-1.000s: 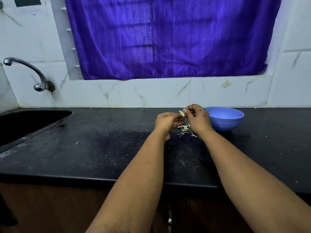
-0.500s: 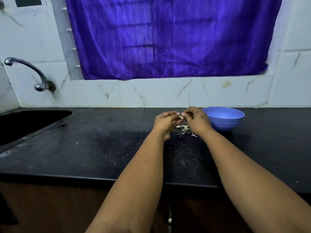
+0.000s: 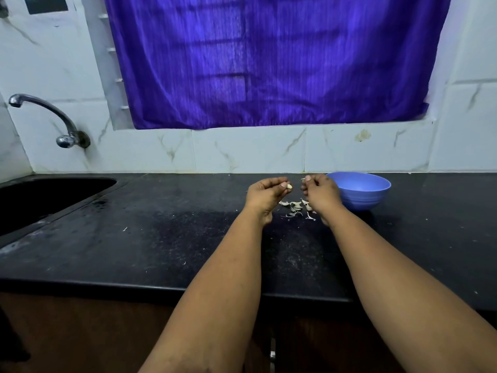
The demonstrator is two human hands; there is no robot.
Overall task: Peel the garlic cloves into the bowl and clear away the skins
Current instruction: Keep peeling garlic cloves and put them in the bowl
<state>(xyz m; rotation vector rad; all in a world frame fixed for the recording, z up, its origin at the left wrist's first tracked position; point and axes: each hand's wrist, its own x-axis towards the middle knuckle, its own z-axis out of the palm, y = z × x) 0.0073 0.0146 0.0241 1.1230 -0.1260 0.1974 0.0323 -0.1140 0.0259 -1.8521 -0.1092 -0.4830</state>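
Note:
My left hand (image 3: 265,192) pinches a small pale garlic clove (image 3: 289,186) at its fingertips, above the black counter. My right hand (image 3: 318,192) hovers a short gap to the right with fingers curled; a tiny pale scrap shows at its fingertips, too small to identify. A scatter of white garlic skins (image 3: 295,207) lies on the counter below and between the two hands. The blue bowl (image 3: 360,189) stands just right of my right hand, partly hidden by it; its contents are not visible.
The black counter (image 3: 161,238) runs from a dark sink (image 3: 45,197) at the left to the right edge. A metal tap (image 3: 53,117) sticks out over the sink. White tiles and a purple curtain (image 3: 269,63) close the back. Tiny skin flecks dot the counter.
The hands were pressed together on the clove; now they have separated, the clove staying with my left hand while my right hand drew away to the right.

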